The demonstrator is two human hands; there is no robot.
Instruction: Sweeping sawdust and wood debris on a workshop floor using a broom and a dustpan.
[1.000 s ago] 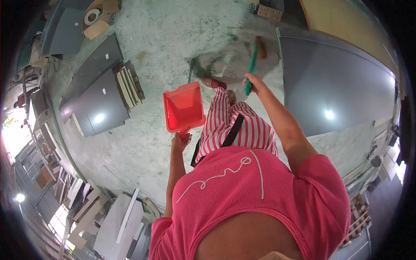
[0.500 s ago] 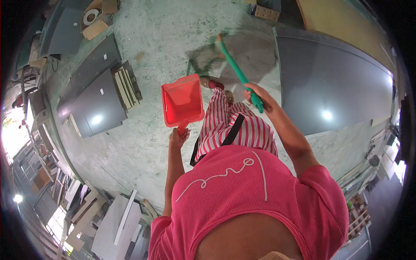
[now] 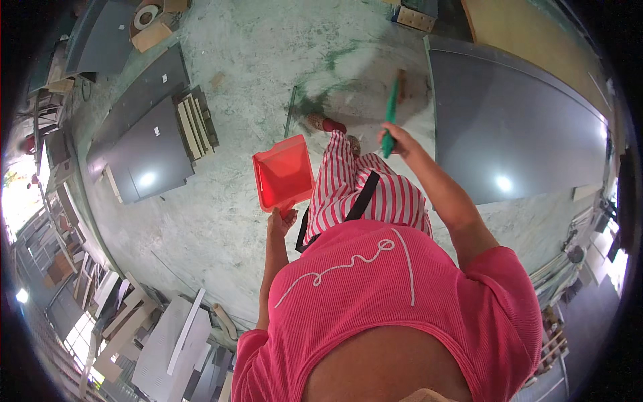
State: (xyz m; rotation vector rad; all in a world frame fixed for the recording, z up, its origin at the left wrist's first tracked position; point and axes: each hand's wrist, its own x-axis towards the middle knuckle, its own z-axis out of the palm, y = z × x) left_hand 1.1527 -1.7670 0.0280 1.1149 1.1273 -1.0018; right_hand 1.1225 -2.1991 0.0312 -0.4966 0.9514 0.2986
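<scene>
My left hand is closed round the handle end of a red dustpan, whose open side faces away from me. The pan hangs beside my striped left trouser leg and looks empty. My right hand grips the green handle of a broom, which points away from me over the floor. Its far end looks brownish and is smeared, so the bristles cannot be made out. A dark, greenish smudged patch marks the floor near my shoe.
Large grey panels lie at the right, others at the left beside stacked pale strips. A thin dark strip rests on the floor ahead. Cardboard boxes stand at the far edge, and boards lean at the lower left.
The broom has swung from pointing far left to pointing slightly right, and my right hand has shifted a little left. The dustpan has come slightly nearer to me and tilted.
</scene>
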